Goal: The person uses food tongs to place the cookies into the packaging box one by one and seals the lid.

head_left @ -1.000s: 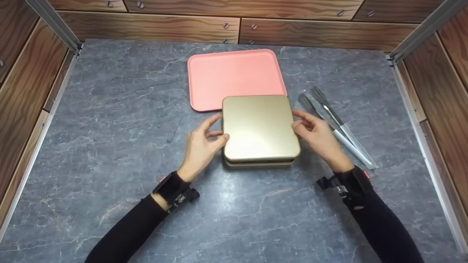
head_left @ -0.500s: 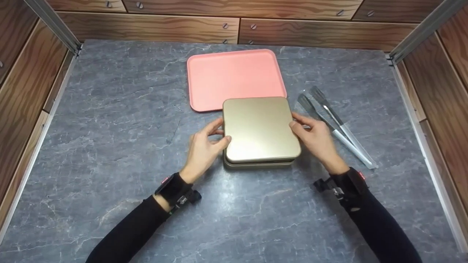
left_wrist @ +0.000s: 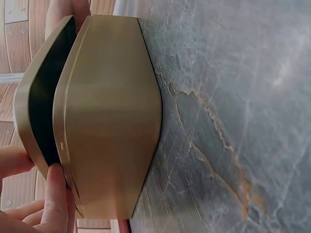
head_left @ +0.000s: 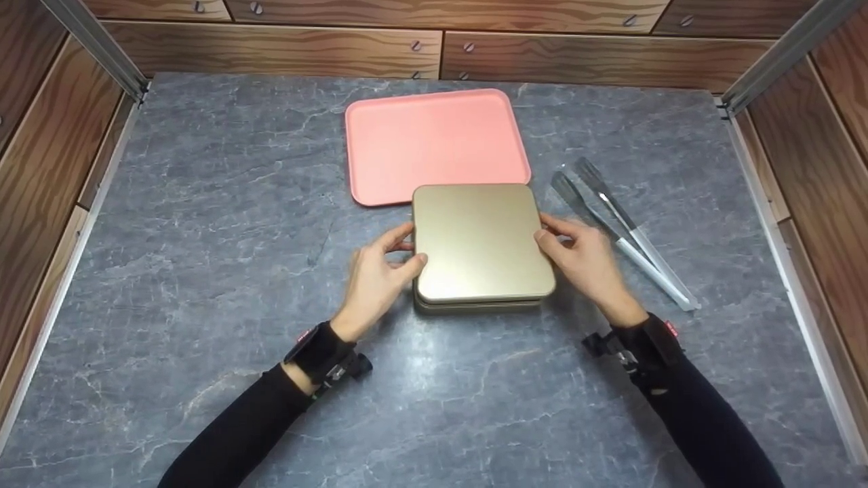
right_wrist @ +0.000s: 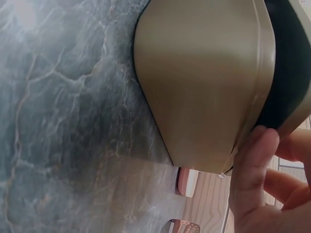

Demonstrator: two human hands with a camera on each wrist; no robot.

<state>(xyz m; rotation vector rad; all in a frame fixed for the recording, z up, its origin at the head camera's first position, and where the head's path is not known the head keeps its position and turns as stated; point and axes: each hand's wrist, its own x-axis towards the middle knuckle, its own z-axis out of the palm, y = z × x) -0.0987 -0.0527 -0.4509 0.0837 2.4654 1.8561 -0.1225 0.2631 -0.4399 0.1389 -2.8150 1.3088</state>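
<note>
A square gold tin [left_wrist: 112, 107] stands on the grey marbled tabletop, its gold lid [head_left: 481, 244] held just above it. Both wrist views show a dark gap between the lid's rim and the tin body. My left hand [head_left: 380, 281] grips the lid's left edge; in the left wrist view a fingertip reaches into the gap at the tin's rim. On the opposite side my right hand [head_left: 586, 261] pinches the lid's right edge with thumb and fingers, one digit touching the tin's rim in the right wrist view. The inside of the tin is hidden.
A pink tray [head_left: 434, 146] lies behind the tin, its near right part covered by the lid in the head view. To the right of my right hand lie tongs [head_left: 630, 237] with dark tips and pale handles. Wood-patterned panels [head_left: 271, 51] border the table.
The lid has shifted slightly toward me, both hands moving with it. The gap at the tin's near side looks narrower. Tray and tongs have stayed put.
</note>
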